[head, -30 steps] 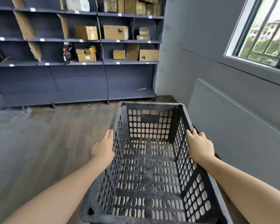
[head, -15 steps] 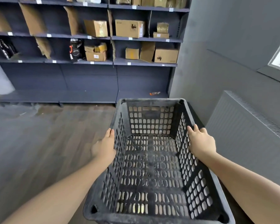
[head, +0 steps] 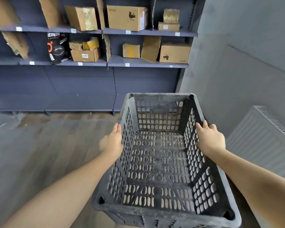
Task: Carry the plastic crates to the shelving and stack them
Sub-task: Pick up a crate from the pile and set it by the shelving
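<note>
Right now we are carrying one grey perforated plastic crate (head: 161,162) out in front of us, at about 5 o'clock in the view, open side up and empty. Our left hand (head: 113,143) is pressed flat against the outside of the crate's left wall, thumb lying along the rim; whether its fingers hook under anything we cannot tell, since the wall hides them. Our right hand (head: 210,139) is curled over the right rim, fingers wrapped on the outer side. Both hands sit toward the far half of the long walls, opposite one another. We judge that this squeeze from two sides keeps the load level and lets us see over it to where we are walking.

The dark shelving (head: 145,63) stands ahead from 10 to 1 o'clock, well apart from the crate. Its upper shelves hold cardboard boxes (head: 127,17), and a black printed bag (head: 58,46) leans at 11 o'clock. The bottom shelf (head: 79,100), at 12 o'clock just past the crate's far rim, looks bare where we can see it, which makes it the likely spot for stacking. No other crate shows on it from here.

A ribbed radiator panel (head: 260,137) runs along the wall at 3 o'clock, near the crate's right side, so we would keep the right elbow tucked to avoid brushing it. The wood floor (head: 39,153) at 9 o'clock is open. We judge the carrying step underway and the stacking not yet done.
</note>
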